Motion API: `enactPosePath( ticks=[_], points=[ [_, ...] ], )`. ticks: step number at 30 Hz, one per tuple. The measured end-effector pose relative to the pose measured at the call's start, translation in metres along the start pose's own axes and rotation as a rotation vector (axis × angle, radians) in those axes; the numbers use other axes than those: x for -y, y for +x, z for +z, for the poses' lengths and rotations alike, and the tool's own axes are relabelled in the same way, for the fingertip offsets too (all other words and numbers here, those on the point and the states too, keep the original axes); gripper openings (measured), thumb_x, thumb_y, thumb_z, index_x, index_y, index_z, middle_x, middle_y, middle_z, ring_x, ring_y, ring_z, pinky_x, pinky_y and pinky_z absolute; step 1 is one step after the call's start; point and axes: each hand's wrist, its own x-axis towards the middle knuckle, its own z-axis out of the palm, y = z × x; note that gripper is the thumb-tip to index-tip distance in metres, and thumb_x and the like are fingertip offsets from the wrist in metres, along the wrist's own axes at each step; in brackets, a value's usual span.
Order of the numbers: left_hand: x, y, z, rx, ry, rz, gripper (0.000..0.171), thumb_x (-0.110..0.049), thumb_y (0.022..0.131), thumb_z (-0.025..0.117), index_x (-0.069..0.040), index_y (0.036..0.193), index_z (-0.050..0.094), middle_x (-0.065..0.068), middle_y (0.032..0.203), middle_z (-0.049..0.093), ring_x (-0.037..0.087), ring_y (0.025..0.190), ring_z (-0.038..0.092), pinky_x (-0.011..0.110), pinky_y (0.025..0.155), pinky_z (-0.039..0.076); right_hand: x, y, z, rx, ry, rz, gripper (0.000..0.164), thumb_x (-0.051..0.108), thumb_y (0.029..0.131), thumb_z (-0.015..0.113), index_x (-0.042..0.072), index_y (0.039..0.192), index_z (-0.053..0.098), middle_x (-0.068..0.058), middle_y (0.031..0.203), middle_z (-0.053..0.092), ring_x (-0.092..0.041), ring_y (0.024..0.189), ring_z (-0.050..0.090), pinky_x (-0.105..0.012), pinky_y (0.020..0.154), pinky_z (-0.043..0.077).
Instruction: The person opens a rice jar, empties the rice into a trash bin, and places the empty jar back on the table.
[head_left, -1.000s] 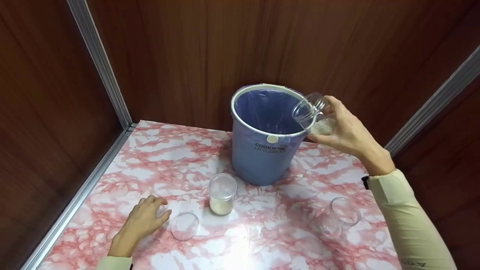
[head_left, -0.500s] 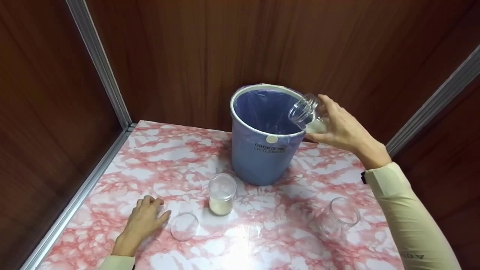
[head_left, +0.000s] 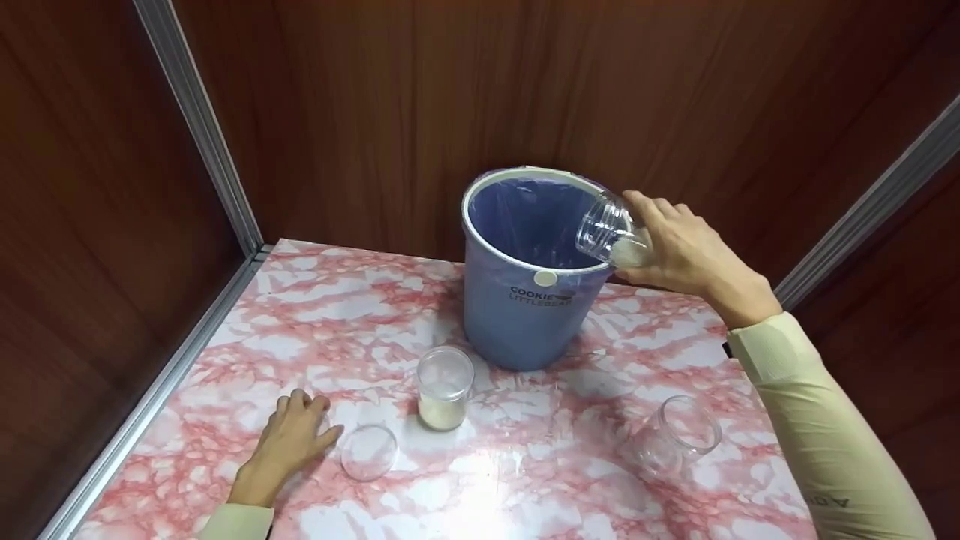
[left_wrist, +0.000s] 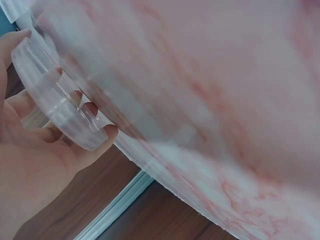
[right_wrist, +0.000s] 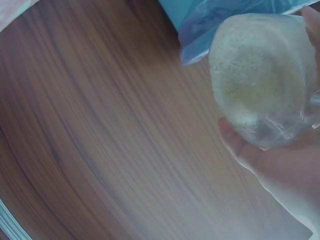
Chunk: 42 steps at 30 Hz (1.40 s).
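My right hand [head_left: 679, 247] grips a clear plastic jar [head_left: 616, 236], tilted with its mouth over the rim of a blue bin [head_left: 517, 322]. Whitish contents show in the jar's lower part, and its base fills much of the right wrist view. My left hand [head_left: 289, 442] is low over the table at the left. In the left wrist view its thumb and fingers hold a clear round lid [left_wrist: 60, 95], mostly hidden in the head view. Another clear lid [head_left: 369, 452] lies flat just right of that hand. A clear jar [head_left: 445, 390] with pale contents stands between this lid and the bin.
An open clear jar [head_left: 679, 439] is on the table at the right. The bin has a thin plastic liner [right_wrist: 197, 37]. Brown wood-look panels [head_left: 390, 112] with metal edge strips [head_left: 206, 135] close in the back and sides of the marbled table [head_left: 330, 330].
My right hand has moved slightly left and tipped the jar further down, its mouth deeper over the bin. My left hand stays nearly in place. The lid and jars on the table have not moved.
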Motion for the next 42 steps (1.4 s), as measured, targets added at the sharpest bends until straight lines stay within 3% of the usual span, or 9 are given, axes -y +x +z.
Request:
enactPosePath(
  ticks=[20,27,34,42],
  points=[
    [-0.003,0.006,-0.002,0.075,0.049,-0.005,0.043,-0.038,0.08,0.069,-0.005,0.105,0.058,0.014,0.095,0.043,0.032,0.082,0.04,0.046,0.06,0.039,0.005,0.011,-0.005,0.068,-0.117,-0.004,0.1,0.039,0.062,0.082,0.024,0.143,0.027,-0.018,0.127,0.048,-0.043,0.108,0.045,-0.062,0.085,0.036],
    [-0.003,0.006,-0.002,0.078,0.036,-0.009,0.037,-0.037,0.082,0.067,-0.006,0.102,0.059,0.012,0.092,0.044,0.03,0.08,0.042,0.044,0.058,0.039,0.006,0.013,-0.005,0.069,-0.13,-0.012,0.098,0.037,0.061,0.082,0.023,0.143,0.028,-0.018,0.126,0.049,-0.044,0.106,0.045,-0.061,0.086,0.036],
    [-0.005,0.009,-0.008,0.11,0.034,-0.052,0.035,-0.037,0.085,0.063,-0.008,0.105,0.059,0.012,0.095,0.045,0.031,0.082,0.044,0.048,0.064,0.038,0.007,0.015,-0.005,0.081,-0.181,-0.039,0.1,0.04,0.063,0.08,0.02,0.144,0.027,-0.019,0.128,0.048,-0.045,0.11,0.044,-0.063,0.09,0.033],
    [-0.01,0.012,-0.013,0.176,0.035,-0.091,0.037,-0.039,0.087,0.06,-0.008,0.108,0.059,0.016,0.102,0.05,0.037,0.09,0.048,0.054,0.07,0.036,0.01,0.019,-0.006,0.066,-0.238,-0.066,0.099,0.034,0.06,0.082,0.018,0.142,0.031,-0.018,0.128,0.047,-0.046,0.108,0.045,-0.062,0.085,0.035]
  ],
)
